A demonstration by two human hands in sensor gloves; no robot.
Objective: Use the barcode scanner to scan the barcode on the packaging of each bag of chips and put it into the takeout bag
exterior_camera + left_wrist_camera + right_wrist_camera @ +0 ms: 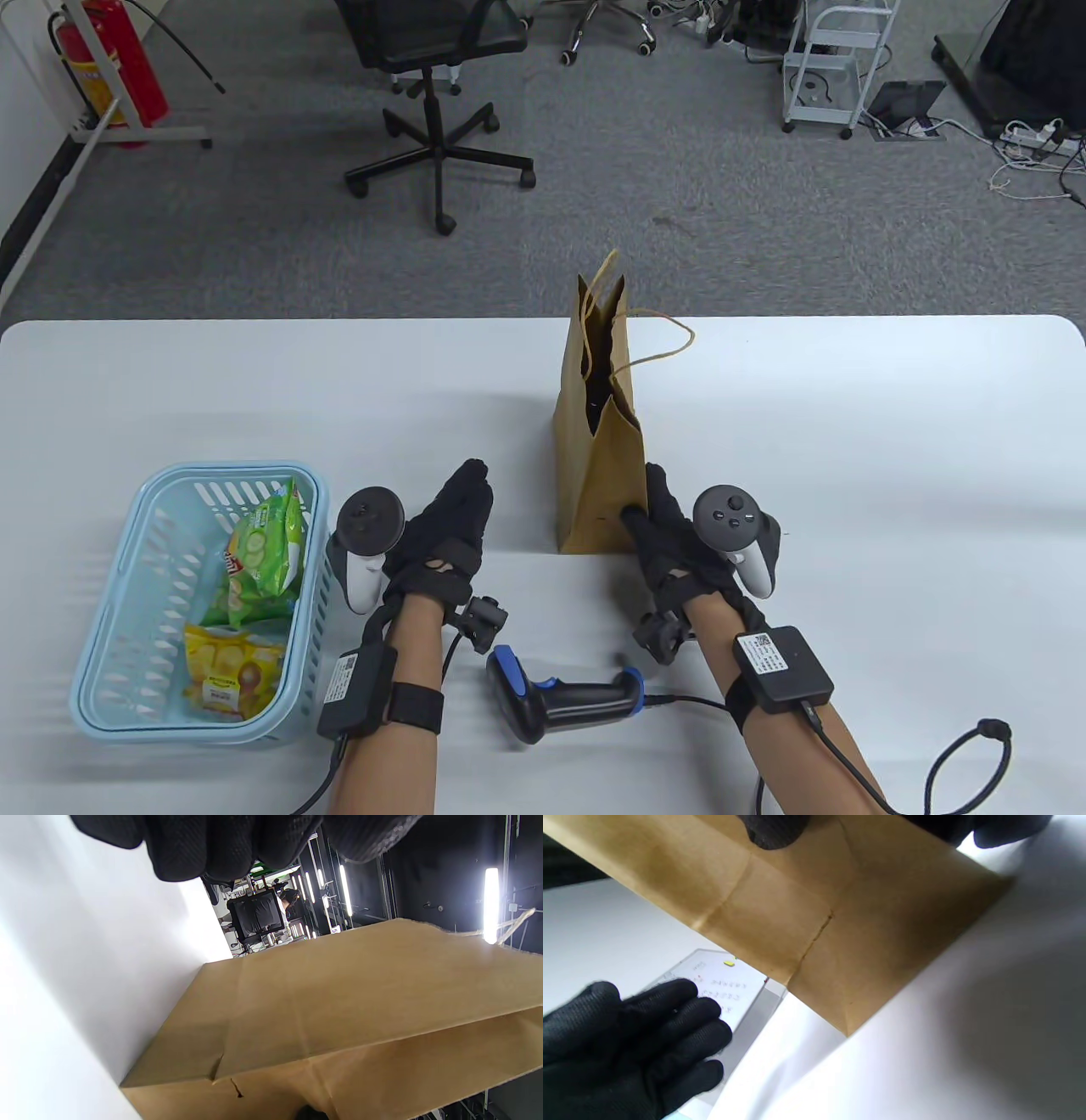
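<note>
Nearest the person, between the 2 forearms, a black handheld barcode scanner with blue trim [560, 700] lies on its side on the white desk [891, 475], its cable running off under the right forearm. No hand touches it.

The left hand [445, 531] in its black sensor glove lies flat and released just beyond the scanner, fingers straight and together, pointing away from the person; it grasps nothing. In the right wrist view the same hand [632, 1043] has its fingertips over a pale card with small print [725, 988] on the desk. To the left of this hand, close by its tracker, sits a light blue plastic basket [110, 662] holding 2 bags of chips: a green bag with cucumber slices [267, 548] leaning at the far end and a yellow bag [229, 671] lying at the near end.

The right hand [670, 535] is just right of the brown paper takeout bag [594, 458]. Its thumb [635, 515] presses on the bag's near lower corner while the fingers reach up along the right side, so the hand grasps the bag's edge. The right wrist view shows a fingertip on the paper [774, 832].

The takeout bag [339, 1005] stands upright between the 2 hands, slightly beyond them, its mouth open and dark inside, with twisted paper handles [670, 340] drooping to the right.

Beyond the desk, on grey carpet, stand a black office chair [437, 93], a red fire extinguisher [114, 59] and a white wire cart [836, 64].
</note>
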